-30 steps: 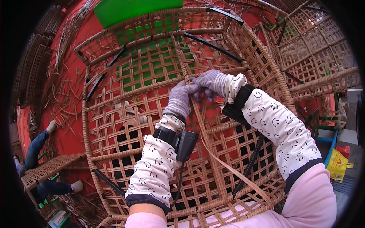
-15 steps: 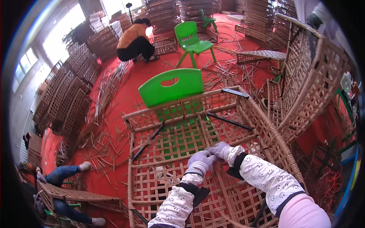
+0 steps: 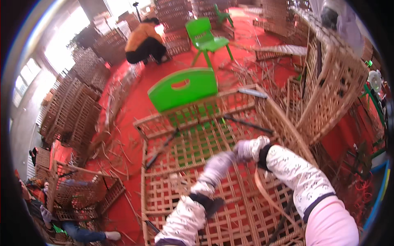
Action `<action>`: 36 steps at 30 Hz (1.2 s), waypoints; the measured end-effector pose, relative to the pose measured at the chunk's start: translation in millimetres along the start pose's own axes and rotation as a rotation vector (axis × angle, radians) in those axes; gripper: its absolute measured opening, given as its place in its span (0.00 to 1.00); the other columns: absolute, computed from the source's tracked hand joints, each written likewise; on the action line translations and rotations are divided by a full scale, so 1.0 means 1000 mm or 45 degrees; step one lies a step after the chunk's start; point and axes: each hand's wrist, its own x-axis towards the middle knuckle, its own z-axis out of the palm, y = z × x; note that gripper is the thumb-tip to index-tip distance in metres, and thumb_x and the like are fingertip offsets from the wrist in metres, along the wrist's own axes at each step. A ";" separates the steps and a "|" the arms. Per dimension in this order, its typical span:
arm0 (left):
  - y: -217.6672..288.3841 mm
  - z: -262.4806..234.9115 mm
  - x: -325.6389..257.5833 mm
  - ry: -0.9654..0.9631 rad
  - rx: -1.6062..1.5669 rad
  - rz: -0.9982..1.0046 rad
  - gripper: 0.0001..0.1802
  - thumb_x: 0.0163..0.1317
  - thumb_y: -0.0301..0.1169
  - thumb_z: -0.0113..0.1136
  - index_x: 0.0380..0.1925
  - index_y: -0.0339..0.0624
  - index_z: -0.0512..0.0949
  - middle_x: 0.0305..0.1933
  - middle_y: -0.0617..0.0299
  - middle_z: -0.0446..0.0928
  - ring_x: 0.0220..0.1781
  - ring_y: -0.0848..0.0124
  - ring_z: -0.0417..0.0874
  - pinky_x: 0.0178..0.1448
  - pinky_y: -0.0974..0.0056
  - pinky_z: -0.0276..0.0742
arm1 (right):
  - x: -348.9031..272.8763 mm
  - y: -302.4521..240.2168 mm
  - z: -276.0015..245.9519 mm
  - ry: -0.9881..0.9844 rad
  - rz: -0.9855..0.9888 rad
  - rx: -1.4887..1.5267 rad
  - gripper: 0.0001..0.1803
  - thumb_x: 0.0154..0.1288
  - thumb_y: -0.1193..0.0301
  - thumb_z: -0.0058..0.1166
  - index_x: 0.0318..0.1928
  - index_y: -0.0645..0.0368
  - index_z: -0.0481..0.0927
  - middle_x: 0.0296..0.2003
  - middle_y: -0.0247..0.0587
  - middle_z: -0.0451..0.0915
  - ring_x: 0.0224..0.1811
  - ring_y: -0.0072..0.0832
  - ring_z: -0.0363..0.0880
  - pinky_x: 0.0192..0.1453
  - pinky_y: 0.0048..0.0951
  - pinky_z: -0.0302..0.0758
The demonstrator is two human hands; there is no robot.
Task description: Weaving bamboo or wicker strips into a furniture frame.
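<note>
A large brown woven wicker frame [image 3: 180,197] lies tilted before me, propped over a green chair. My left hand [image 3: 220,162], in a pale purple glove, is blurred over the middle of the lattice, its fingers curled. Touching it on the right, my right hand [image 3: 244,150] is closed in a matching glove. From beneath the right hand a loose flat wicker strip [image 3: 262,189] curves down toward the lower right of the frame; its upper end is hidden in the grip. Whatever the left fingers pinch cannot be made out.
The green chair's backrest [image 3: 182,89] rises behind the frame; another green chair [image 3: 207,41] stands beyond. A second wicker frame [image 3: 328,90] leans at right. Stacked wicker panels [image 3: 72,110] fill the left. One person [image 3: 143,43] crouches far off; another sits lower left. Strips litter the red floor.
Both my hands have risen slightly off the lattice, the right one more, and the loose strip now arcs out under it. At lower left the other person's wicker piece has been turned upright.
</note>
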 end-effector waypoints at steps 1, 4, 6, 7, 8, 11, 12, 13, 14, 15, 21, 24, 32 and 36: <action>-0.019 -0.001 -0.009 0.160 -0.229 -0.348 0.17 0.51 0.43 0.48 0.35 0.45 0.74 0.36 0.54 0.75 0.38 0.57 0.75 0.43 0.59 0.71 | 0.004 0.000 0.001 0.002 0.000 -0.062 0.06 0.44 0.73 0.53 0.27 0.59 0.76 0.16 0.32 0.74 0.16 0.23 0.70 0.19 0.26 0.68; -0.026 -0.015 -0.008 0.046 -0.206 -0.653 0.17 0.51 0.42 0.46 0.38 0.49 0.74 0.41 0.54 0.74 0.45 0.57 0.72 0.50 0.61 0.66 | 0.001 0.011 0.001 0.084 0.030 0.241 0.05 0.45 0.74 0.52 0.27 0.58 0.77 0.17 0.33 0.75 0.18 0.24 0.72 0.20 0.25 0.69; -0.035 -0.013 -0.002 -0.058 -0.128 -0.783 0.16 0.51 0.42 0.45 0.39 0.54 0.74 0.42 0.54 0.73 0.46 0.58 0.72 0.51 0.61 0.66 | 0.005 -0.014 -0.009 0.053 0.361 0.449 0.06 0.45 0.76 0.52 0.28 0.57 0.77 0.19 0.34 0.76 0.20 0.24 0.73 0.22 0.25 0.70; -0.035 -0.012 0.003 -0.109 -0.085 -0.846 0.16 0.51 0.42 0.44 0.39 0.56 0.74 0.42 0.55 0.73 0.46 0.58 0.72 0.52 0.60 0.65 | 0.008 -0.025 -0.016 0.085 0.557 0.317 0.07 0.45 0.76 0.52 0.29 0.57 0.78 0.21 0.34 0.77 0.22 0.24 0.74 0.24 0.25 0.71; -0.030 -0.009 0.011 -0.136 -0.073 -0.827 0.16 0.52 0.42 0.43 0.40 0.57 0.74 0.41 0.55 0.74 0.46 0.58 0.72 0.52 0.60 0.65 | 0.020 -0.008 -0.016 0.012 0.491 0.029 0.07 0.45 0.76 0.52 0.29 0.55 0.78 0.23 0.36 0.77 0.25 0.26 0.75 0.28 0.27 0.71; -0.038 0.006 0.016 -0.119 -0.396 -0.932 0.15 0.52 0.42 0.45 0.40 0.57 0.74 0.40 0.57 0.74 0.46 0.61 0.73 0.52 0.62 0.65 | 0.027 0.002 -0.016 0.043 0.358 -0.371 0.16 0.47 0.60 0.51 0.36 0.52 0.77 0.32 0.39 0.78 0.34 0.34 0.76 0.39 0.36 0.72; -0.039 0.008 0.012 -0.120 -0.398 -0.941 0.15 0.52 0.42 0.45 0.40 0.57 0.74 0.40 0.57 0.74 0.46 0.61 0.73 0.52 0.62 0.65 | 0.033 -0.006 -0.015 0.055 0.465 -0.441 0.17 0.50 0.58 0.48 0.38 0.53 0.76 0.34 0.39 0.77 0.35 0.36 0.76 0.39 0.36 0.71; -0.034 0.007 0.011 -0.157 -0.394 -0.935 0.16 0.51 0.40 0.48 0.40 0.53 0.73 0.38 0.59 0.76 0.42 0.65 0.75 0.49 0.65 0.67 | 0.028 -0.001 -0.016 0.195 0.167 -0.600 0.12 0.53 0.61 0.47 0.35 0.51 0.77 0.32 0.39 0.78 0.33 0.36 0.76 0.39 0.37 0.70; -0.029 0.006 0.011 -0.192 -0.389 -0.930 0.16 0.50 0.37 0.50 0.40 0.50 0.73 0.35 0.62 0.77 0.38 0.69 0.77 0.45 0.68 0.69 | 0.027 0.002 -0.013 0.307 0.027 -0.845 0.10 0.52 0.63 0.47 0.34 0.49 0.77 0.31 0.39 0.77 0.34 0.36 0.76 0.40 0.37 0.69; -0.024 0.003 0.012 -0.195 -0.394 -0.932 0.16 0.50 0.37 0.50 0.40 0.50 0.73 0.35 0.62 0.77 0.38 0.69 0.77 0.45 0.68 0.69 | 0.025 0.004 -0.009 0.420 -0.118 -1.087 0.08 0.51 0.65 0.48 0.33 0.48 0.77 0.29 0.39 0.76 0.34 0.35 0.76 0.40 0.38 0.69; -0.025 0.003 0.011 -0.321 -0.549 -0.831 0.23 0.45 0.34 0.59 0.44 0.43 0.70 0.38 0.63 0.76 0.39 0.73 0.76 0.46 0.72 0.70 | 0.037 0.013 0.020 0.647 -0.174 -0.841 0.10 0.46 0.68 0.50 0.34 0.48 0.76 0.32 0.41 0.74 0.37 0.37 0.74 0.39 0.36 0.70; -0.031 0.007 0.008 -0.328 -0.519 -0.840 0.25 0.42 0.35 0.62 0.44 0.43 0.70 0.39 0.62 0.76 0.40 0.72 0.76 0.48 0.71 0.69 | 0.040 -0.006 0.022 0.531 -0.058 -0.750 0.11 0.47 0.69 0.49 0.35 0.48 0.76 0.34 0.42 0.76 0.38 0.38 0.75 0.40 0.35 0.72; -0.016 -0.001 0.011 -0.320 -0.395 -0.879 0.20 0.44 0.41 0.59 0.39 0.47 0.75 0.35 0.59 0.77 0.38 0.69 0.77 0.46 0.69 0.69 | 0.053 -0.018 0.004 0.009 0.297 -0.703 0.12 0.46 0.68 0.52 0.35 0.52 0.76 0.30 0.40 0.77 0.32 0.37 0.76 0.35 0.30 0.73; -0.014 0.003 0.012 -0.299 -0.527 -0.885 0.19 0.45 0.40 0.57 0.39 0.47 0.75 0.34 0.59 0.77 0.37 0.69 0.77 0.45 0.69 0.69 | 0.050 -0.004 0.002 0.017 0.281 -0.626 0.13 0.46 0.67 0.52 0.37 0.52 0.76 0.29 0.40 0.77 0.31 0.35 0.77 0.35 0.30 0.73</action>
